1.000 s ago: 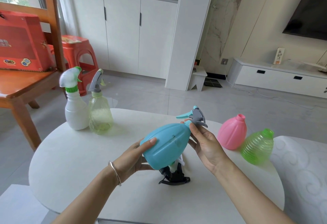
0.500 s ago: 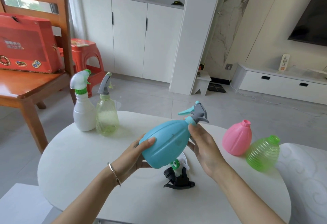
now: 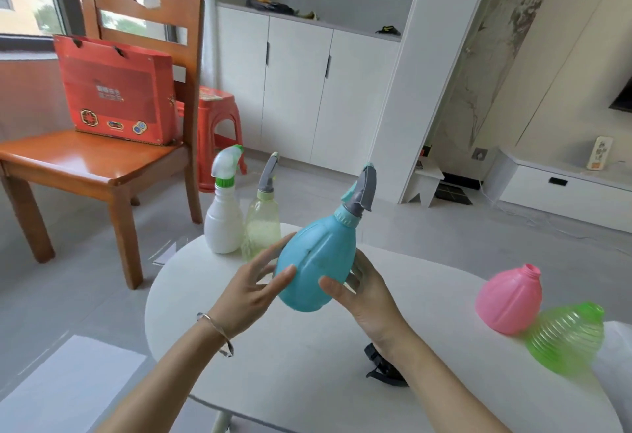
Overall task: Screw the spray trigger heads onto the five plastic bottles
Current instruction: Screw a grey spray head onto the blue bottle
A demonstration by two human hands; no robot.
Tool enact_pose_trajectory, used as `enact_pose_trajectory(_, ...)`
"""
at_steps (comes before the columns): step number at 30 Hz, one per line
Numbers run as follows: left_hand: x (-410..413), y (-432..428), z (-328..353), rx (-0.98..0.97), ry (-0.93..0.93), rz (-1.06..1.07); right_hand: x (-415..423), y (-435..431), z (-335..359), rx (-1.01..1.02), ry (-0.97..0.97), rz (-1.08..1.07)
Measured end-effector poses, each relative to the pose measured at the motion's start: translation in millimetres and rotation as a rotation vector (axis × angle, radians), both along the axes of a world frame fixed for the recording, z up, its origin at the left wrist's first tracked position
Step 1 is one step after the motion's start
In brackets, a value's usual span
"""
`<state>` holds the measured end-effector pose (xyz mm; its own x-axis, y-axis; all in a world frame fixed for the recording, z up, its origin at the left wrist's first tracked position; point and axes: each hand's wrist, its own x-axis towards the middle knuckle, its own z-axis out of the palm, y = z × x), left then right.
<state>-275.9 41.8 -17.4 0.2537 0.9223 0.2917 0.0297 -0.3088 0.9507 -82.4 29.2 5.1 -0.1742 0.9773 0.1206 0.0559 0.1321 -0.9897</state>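
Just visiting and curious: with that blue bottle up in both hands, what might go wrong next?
The green bottle lies tilted by the pink bottle near the table edge; a nudge might roll it off. The black trigger head sits partly under the right forearm, so that arm could sweep it away. The blue bottle, held aloft by left hand and right hand, could slip.

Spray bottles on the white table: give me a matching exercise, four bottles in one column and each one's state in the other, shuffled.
Bottles
1. blue bottle
2. white bottle
3. pink bottle
4. green ribbed bottle

States
A. lying on its side, neck bare
B. standing on the table, white-and-green trigger head on
C. held between the left hand and the right hand, grey trigger head on
D. standing, neck bare

Pairs: 1-C, 2-B, 3-D, 4-A
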Motion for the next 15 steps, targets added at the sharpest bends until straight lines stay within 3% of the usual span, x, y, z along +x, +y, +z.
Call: enact_pose_trajectory(15,-139,16,-22,0.048,0.107,0.299,-145,56,-34,0.039,-0.123,0.126)
